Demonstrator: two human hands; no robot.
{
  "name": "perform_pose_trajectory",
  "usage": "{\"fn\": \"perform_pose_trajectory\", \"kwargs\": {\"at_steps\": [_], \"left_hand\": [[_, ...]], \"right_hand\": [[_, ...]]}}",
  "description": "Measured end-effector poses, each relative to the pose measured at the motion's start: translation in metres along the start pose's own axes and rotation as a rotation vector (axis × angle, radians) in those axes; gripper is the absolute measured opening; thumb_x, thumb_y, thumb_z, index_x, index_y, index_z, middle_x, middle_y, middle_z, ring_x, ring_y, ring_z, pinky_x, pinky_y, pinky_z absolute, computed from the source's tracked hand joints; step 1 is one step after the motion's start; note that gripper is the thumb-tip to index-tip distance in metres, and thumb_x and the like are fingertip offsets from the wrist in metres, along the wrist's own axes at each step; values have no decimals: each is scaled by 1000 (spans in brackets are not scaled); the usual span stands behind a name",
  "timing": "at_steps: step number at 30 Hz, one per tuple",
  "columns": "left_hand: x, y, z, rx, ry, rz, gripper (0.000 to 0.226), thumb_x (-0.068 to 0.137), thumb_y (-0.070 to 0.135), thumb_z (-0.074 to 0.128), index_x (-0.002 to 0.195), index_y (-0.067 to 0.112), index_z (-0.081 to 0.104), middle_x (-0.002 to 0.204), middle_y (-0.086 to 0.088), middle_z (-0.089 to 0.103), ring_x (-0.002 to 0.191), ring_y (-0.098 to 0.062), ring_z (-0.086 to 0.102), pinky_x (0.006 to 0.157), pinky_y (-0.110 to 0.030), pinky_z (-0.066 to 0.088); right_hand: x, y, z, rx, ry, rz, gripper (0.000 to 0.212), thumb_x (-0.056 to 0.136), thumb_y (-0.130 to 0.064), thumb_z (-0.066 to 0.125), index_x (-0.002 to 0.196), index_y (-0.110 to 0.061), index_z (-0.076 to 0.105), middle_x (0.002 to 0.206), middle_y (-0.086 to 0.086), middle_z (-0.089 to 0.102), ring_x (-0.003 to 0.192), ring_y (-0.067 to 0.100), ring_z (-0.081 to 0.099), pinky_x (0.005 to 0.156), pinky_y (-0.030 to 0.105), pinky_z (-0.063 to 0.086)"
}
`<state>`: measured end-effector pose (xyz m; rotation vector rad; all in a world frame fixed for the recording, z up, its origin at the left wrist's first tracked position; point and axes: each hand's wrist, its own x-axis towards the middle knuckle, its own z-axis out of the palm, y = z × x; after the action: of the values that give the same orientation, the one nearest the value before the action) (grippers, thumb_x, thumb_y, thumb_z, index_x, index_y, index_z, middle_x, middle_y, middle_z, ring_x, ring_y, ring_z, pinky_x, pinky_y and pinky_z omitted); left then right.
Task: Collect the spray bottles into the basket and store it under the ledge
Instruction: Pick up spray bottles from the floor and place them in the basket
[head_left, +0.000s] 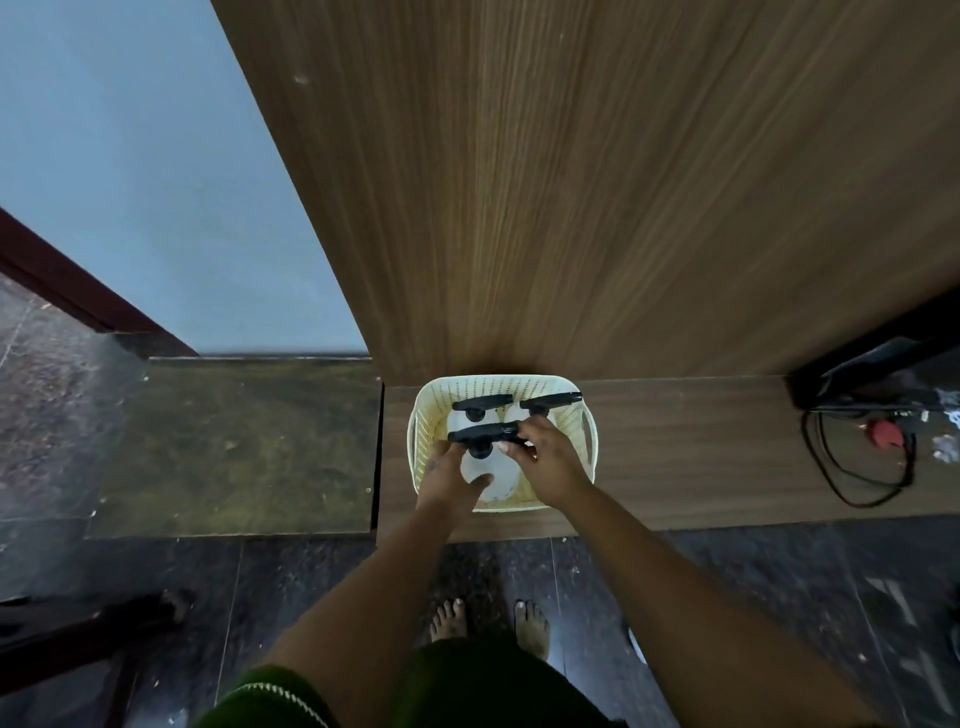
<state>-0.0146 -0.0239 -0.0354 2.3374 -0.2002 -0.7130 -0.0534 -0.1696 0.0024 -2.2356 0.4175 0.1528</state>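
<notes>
Basket (586, 470) set at the ledge's (701, 452) left end, two bottles (480, 408) inside; a third bottle (496, 475) is gripped by both hands, left (449, 480) on its body, right (545, 457) at its trigger, apparently for upright seating.

Black cable (852, 470) looped beside red round object (887, 434); dark speckled floor tiles (727, 597).
</notes>
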Motion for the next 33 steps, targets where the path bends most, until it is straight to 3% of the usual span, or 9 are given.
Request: {"fn": "perform_pose_trajectory", "kwargs": {"at_steps": [6,12,15,18,23,26,29,33], "left_hand": [[8,-9,-3,-292,-32,-121,44,80,22,75,120,15,60,115,2,64,103,-16,60,82,-29,48],[3,-17,0,-475,-65,-226,37,83,-2,63,117,13,58,102,1,68,89,-16,64,72,-21,49],[5,-23,3,-488,-71,-272,33,85,3,61,117,11,59,103,-2,69,92,-19,63,84,-31,51],[6,-27,9,-551,-55,-322,20,84,10,62,104,12,65,94,-5,72,88,-22,66,94,-42,53],[2,-20,10,-615,41,-279,5,91,11,60,91,14,64,76,7,71,88,-21,70,89,-35,54],[6,-21,8,-585,45,-266,8,91,7,59,94,12,65,80,3,72,92,-20,69,87,-32,54],[8,-22,4,-532,66,-256,16,88,3,61,104,6,64,84,2,69,82,-7,63,68,-10,49],[12,-27,4,-482,78,-299,22,85,2,64,106,7,66,94,-3,66,89,-17,60,62,-12,41]], "right_hand": [[-2,26,14,2,31,-32,21,86,-10,64,104,-1,66,86,9,56,78,19,52,61,16,28],[-1,46,27,27,-48,-76,20,82,-6,68,101,-4,71,90,13,67,79,14,54,70,21,37],[-1,53,34,56,-87,-40,25,80,-1,67,105,-6,71,96,14,67,88,22,62,77,22,45],[0,57,36,67,-55,-22,25,81,-1,67,105,-7,72,95,14,67,88,26,63,77,28,49],[3,57,38,59,-43,-7,22,82,-4,67,103,-6,71,94,14,67,87,27,62,73,25,43],[5,58,40,69,-39,-5,22,82,-5,67,104,-6,71,94,14,66,87,26,62,72,23,40],[9,56,43,73,-45,7,23,83,-7,67,106,-6,70,97,13,66,89,25,61,74,20,37],[11,56,46,71,-51,16,25,84,-8,67,108,-6,70,99,13,65,88,22,59,70,17,36]]}}
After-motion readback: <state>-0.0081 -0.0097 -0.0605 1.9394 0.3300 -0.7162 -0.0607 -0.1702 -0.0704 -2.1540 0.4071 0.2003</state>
